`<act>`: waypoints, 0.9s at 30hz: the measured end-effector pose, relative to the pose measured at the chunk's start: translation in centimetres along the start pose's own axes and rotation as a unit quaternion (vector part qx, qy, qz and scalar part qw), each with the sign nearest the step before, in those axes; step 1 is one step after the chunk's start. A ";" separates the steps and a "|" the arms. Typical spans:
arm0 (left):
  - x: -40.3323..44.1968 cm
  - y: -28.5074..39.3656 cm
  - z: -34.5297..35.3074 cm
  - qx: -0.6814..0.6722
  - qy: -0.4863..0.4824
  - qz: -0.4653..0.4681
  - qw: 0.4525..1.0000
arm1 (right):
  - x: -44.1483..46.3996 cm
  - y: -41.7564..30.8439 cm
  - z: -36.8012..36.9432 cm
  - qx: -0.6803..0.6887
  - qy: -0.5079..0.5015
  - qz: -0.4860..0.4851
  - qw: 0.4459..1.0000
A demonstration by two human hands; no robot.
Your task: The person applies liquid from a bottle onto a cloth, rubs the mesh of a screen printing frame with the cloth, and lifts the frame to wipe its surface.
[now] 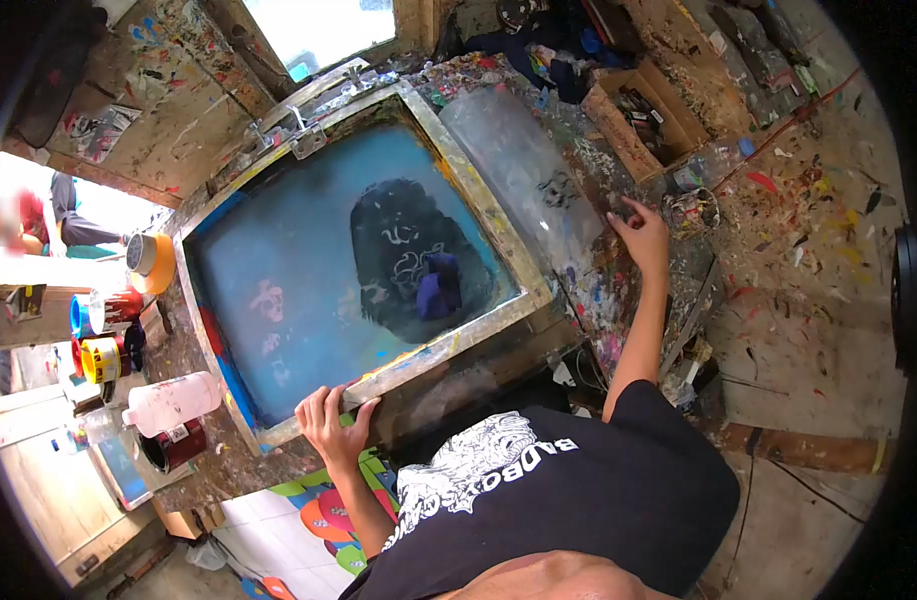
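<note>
1. Grips paint-streaked, rectangular wooden screen frame beneath curled fingers of left hand.
2. Holds fingers of right hand slightly parted, apparently empty.
3. Note oblong, greyish translucent sheet, long axis running leftward and away from right fingertips, nearer right hand; cannot tell contact.

So, a big wooden screen frame is seen on a paint-splattered workbench, its rails pretty well caked in yellow, red and blue. It's strung with bluish, see-through mesh, which is marked by a large dark patch with pale squiggly lines. Right alongside, a long translucent sheet is laid out, kinda hazy, with a small black design shown near one end.
</note>
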State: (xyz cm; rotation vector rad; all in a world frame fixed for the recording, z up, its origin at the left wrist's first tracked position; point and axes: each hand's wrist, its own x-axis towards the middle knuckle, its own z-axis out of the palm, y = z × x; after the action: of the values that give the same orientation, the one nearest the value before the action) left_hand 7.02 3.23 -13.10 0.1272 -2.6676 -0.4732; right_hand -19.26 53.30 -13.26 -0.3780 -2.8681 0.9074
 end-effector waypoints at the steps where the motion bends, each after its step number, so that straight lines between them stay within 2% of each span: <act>1: 0.1 0.0 -0.1 0.001 -0.002 -0.003 1.000 | 0.1 -0.4 0.7 0.031 -0.013 -0.008 0.999; 6: 0.1 0.1 -0.2 0.014 0.010 0.006 1.000 | 0.1 0.0 1.8 -0.003 -0.027 0.031 0.999; 8: 0.2 0.2 -0.3 0.012 0.011 0.008 1.000 | -0.4 -0.2 1.1 0.052 -0.072 0.209 0.974; 9: 0.3 0.3 -0.4 0.013 0.007 0.006 1.000 | -0.7 -0.4 1.0 0.053 -0.072 0.212 0.973; 11: 0.5 0.3 -0.3 0.009 0.000 0.011 1.000 | -1.4 -1.3 0.9 0.187 -0.190 0.319 0.909; 13: 0.3 0.1 -0.3 0.016 0.002 0.011 1.000 | -2.2 -0.1 2.9 0.303 -0.187 0.276 0.893; 15: 0.4 0.3 -0.5 0.017 -0.002 0.010 1.000 | -2.6 -0.1 4.5 0.393 -0.123 0.264 0.872; 16: 0.5 0.4 -0.5 0.018 -0.003 0.008 1.000 | -2.6 -0.6 4.8 0.396 -0.122 0.265 0.871; 18: 0.4 0.3 -0.4 0.020 0.003 0.009 1.000 | -2.3 -1.7 4.6 0.425 0.010 0.175 0.888; 19: 0.3 0.3 -0.4 0.020 0.008 0.008 1.000 | -2.1 -1.9 4.2 0.427 0.011 0.176 0.887; 21: 0.3 0.2 -0.4 0.021 0.008 0.007 1.000 | -1.3 -1.6 3.2 0.401 0.128 0.114 0.900; 22: 0.3 0.2 -0.4 0.021 0.005 0.005 1.000 | -0.9 -0.3 3.0 0.391 0.137 0.100 0.905; 23: 0.3 0.2 -0.4 0.018 0.005 0.008 1.000 | -0.8 1.0 2.8 0.391 0.141 0.101 0.904; 25: 0.4 0.1 -0.4 0.023 0.005 0.015 1.000 | -0.7 2.2 2.2 0.358 0.066 0.197 0.910; 27: 0.4 0.1 -0.4 0.020 0.004 0.014 1.000 | -0.5 3.1 2.7 0.375 0.077 0.219 0.897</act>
State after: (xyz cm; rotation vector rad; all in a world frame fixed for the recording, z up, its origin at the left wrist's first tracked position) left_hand 6.86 3.14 -12.58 0.1023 -2.6680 -0.4084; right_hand -18.61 54.13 -17.24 -0.9473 -2.0767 1.8439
